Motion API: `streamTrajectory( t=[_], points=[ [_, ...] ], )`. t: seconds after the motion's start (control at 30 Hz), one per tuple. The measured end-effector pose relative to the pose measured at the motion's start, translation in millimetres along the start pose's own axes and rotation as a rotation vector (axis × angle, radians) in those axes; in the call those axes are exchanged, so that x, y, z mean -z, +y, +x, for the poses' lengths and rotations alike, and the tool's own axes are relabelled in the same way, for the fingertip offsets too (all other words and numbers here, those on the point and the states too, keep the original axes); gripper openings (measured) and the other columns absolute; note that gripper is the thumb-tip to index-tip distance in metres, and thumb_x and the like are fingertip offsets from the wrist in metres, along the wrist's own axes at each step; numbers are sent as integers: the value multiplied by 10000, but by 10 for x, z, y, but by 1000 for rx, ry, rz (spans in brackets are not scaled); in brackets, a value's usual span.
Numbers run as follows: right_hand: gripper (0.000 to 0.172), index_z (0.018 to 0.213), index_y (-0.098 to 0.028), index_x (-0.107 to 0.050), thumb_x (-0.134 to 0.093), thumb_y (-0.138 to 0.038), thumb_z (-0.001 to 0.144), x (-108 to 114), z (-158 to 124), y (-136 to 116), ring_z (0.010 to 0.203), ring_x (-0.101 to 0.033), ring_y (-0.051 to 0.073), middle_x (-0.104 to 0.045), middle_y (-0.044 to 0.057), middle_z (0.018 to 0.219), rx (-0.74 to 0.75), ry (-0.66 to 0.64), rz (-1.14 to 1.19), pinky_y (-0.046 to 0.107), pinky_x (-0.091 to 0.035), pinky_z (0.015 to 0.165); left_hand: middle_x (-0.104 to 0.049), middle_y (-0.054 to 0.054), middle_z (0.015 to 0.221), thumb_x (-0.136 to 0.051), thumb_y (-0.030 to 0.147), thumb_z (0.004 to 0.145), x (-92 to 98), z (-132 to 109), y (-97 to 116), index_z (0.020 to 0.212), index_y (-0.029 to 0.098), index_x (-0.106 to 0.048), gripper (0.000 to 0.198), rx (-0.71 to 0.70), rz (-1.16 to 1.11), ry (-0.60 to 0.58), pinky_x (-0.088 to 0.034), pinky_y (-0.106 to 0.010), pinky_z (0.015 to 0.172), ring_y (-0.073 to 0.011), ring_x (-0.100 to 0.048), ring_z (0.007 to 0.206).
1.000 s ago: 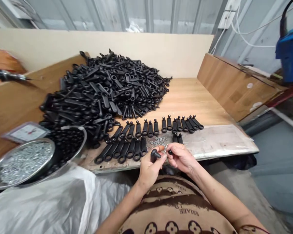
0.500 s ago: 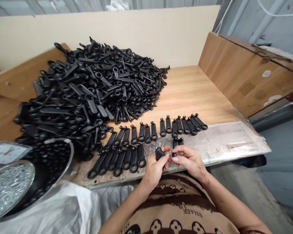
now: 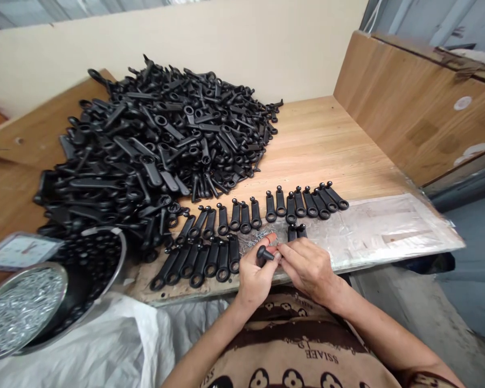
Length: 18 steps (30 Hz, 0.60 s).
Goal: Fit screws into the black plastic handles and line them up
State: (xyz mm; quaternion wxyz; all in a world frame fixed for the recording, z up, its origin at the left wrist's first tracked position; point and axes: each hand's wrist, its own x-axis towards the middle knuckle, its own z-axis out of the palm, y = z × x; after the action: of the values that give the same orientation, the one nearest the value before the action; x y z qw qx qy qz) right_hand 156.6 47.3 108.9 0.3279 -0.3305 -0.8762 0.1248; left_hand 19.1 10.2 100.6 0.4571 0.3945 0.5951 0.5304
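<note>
My left hand (image 3: 255, 276) is closed on a small black knobbed part (image 3: 262, 253) at the table's near edge. My right hand (image 3: 307, 267) is pinched against that part from the right; what its fingertips hold is too small to make out. Just beyond my fingers lies a little heap of small metal pins (image 3: 258, 235). Two rows of black plastic lever pieces (image 3: 210, 258) are lined up in front of me. Behind them is a big pile of the same black pieces (image 3: 161, 140).
A metal bowl of small silver parts (image 3: 20, 304) and a bowl of black parts (image 3: 101, 256) stand at the near left, above a white plastic bag (image 3: 84, 345). A clear plastic sheet (image 3: 380, 226) covers the table's right front. Wooden side boards (image 3: 412, 108) enclose the bench.
My hands have come closer together, the right fingers now touching the black part in the left. The view has tilted down and shifted slightly.
</note>
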Motion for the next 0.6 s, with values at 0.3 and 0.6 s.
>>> streamTrajectory(
  t=[0.3, 0.6],
  points=[
    [181, 983, -195, -604, -568, -269, 822, 37, -111, 66, 672, -580, 126, -645, 20, 776, -565, 5, 1095, 230, -476, 564, -675, -56, 962, -520, 219, 807, -64, 9, 43, 1073, 174, -605, 282, -159, 256, -33, -465, -289, 825, -189, -620, 885],
    [164, 965, -182, -637, -578, -234, 821, -140, -175, -5, 580, -585, 106, -650, 18, 714, -630, 188, 1420, 214, -493, 514, -612, -84, 1168, -434, 52, 734, -150, 55, -25, 1158, 172, -525, 451, -314, 512, -35, -426, -302, 903, -199, -579, 1044]
  ],
)
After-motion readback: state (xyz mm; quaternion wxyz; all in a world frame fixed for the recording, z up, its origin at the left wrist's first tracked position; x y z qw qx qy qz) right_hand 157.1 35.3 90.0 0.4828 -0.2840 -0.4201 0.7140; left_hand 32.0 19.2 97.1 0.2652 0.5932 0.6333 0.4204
